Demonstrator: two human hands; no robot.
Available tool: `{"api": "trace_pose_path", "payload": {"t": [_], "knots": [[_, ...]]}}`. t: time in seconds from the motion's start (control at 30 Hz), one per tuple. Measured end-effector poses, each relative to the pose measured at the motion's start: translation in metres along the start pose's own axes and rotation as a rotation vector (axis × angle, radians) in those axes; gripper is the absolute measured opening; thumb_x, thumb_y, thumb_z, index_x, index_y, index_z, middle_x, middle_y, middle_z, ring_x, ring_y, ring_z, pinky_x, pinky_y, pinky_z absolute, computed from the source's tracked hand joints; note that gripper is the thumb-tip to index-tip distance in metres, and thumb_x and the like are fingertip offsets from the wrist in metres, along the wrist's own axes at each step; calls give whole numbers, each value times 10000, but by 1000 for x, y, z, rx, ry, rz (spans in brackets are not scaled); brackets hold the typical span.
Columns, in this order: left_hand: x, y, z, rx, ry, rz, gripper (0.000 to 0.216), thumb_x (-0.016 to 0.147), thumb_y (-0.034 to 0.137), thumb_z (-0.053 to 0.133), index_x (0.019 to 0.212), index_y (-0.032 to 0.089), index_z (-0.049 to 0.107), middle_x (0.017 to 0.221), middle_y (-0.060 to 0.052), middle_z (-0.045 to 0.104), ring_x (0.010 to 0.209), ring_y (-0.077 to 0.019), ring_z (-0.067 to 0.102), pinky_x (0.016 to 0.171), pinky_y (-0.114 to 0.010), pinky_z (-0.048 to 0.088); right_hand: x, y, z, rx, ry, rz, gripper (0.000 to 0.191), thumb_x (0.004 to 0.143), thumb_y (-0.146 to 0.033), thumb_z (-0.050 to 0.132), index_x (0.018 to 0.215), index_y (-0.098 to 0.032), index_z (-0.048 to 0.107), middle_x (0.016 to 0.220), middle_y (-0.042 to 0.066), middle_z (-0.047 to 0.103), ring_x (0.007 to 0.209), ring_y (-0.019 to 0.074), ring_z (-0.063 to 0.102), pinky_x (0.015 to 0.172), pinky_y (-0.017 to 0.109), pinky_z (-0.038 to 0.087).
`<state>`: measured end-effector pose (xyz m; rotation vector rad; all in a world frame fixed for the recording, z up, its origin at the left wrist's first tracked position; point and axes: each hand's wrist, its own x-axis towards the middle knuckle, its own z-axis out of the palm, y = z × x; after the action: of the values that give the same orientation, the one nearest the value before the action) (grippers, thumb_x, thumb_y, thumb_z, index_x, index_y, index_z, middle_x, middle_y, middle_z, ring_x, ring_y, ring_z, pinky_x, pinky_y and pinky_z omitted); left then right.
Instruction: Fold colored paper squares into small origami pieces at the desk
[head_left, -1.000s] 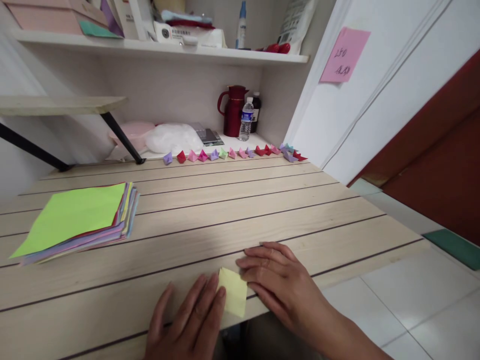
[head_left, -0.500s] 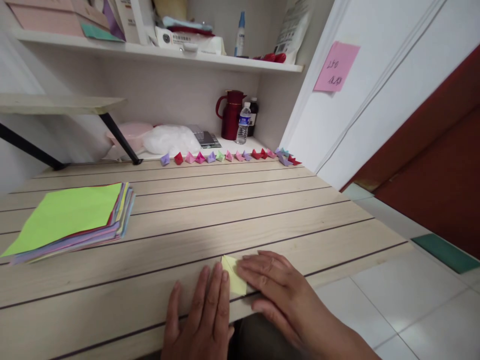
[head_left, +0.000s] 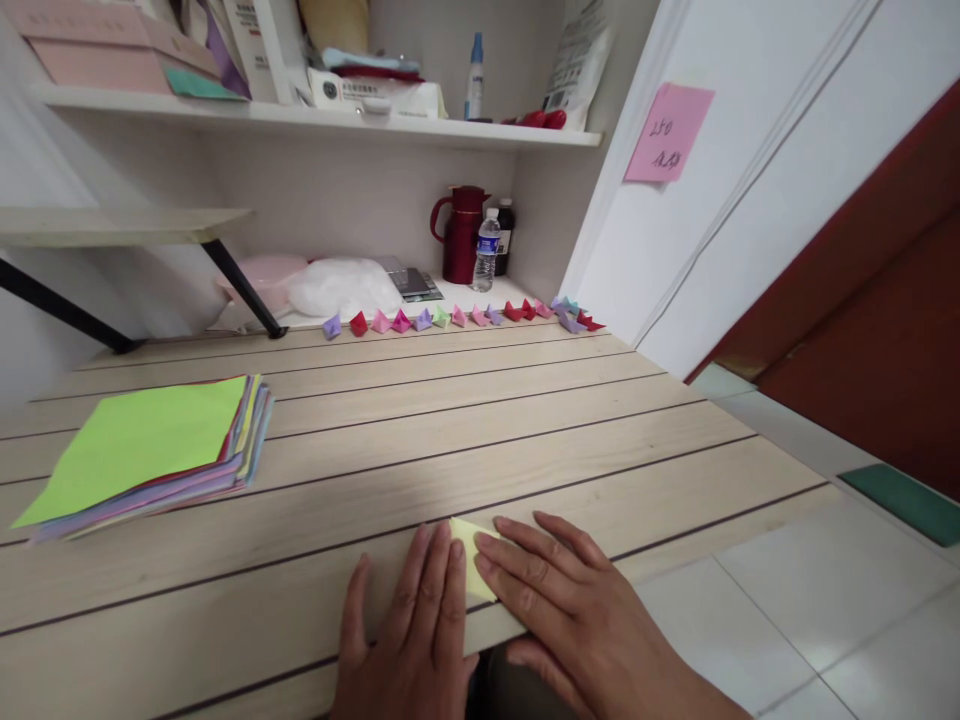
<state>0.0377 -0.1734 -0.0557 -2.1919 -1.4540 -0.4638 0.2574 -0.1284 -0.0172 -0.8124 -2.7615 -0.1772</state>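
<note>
A small folded piece of pale yellow paper (head_left: 474, 568) lies on the wooden tabletop near its front edge. My left hand (head_left: 420, 610) is flat on the table, its fingers stretched out and the index fingertip on the paper's left edge. From the other side, my right hand (head_left: 566, 590) lies with extended fingers, its fingertips resting on the paper's right part. Both hands are open and grip nothing. The fingers cover the paper's left and right margins, so its full outline is hidden.
A stack of coloured paper sheets (head_left: 157, 430), lime green on top, lies at the left. Several small folded paper boats (head_left: 423, 318) line the table's back edge. Behind them stand a red jug (head_left: 463, 240) and a water bottle (head_left: 487, 250). A black-legged raised shelf (head_left: 127, 226) is at back left.
The fingers of my right hand have spread and shifted slightly on the yellow paper. My left hand stays at its left edge. The whole view has tilted slightly.
</note>
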Motion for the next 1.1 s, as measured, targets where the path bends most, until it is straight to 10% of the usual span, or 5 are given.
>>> {"api": "trace_pose_path", "payload": {"t": [0.7, 1.1], "knots": [[-3, -6, -8, -67, -15, -142, 685, 849, 188, 490, 1508, 205, 302, 1472, -85, 515, 1271, -203, 555, 1206, -458, 89, 6, 0, -4, 20, 143, -50, 404, 927, -228, 586, 1330, -253, 596, 1402, 77, 592, 1286, 287, 550, 1015, 511, 480], [3, 6, -15, 47, -85, -84, 643, 816, 66, 461, 1399, 333, 498, 1472, 28, 490, 1258, -243, 565, 1199, -600, 29, 5, -3, -8, 163, 109, 47, 416, 948, -244, 582, 1359, -299, 555, 1425, 44, 576, 1351, 249, 482, 1106, 501, 382]]}}
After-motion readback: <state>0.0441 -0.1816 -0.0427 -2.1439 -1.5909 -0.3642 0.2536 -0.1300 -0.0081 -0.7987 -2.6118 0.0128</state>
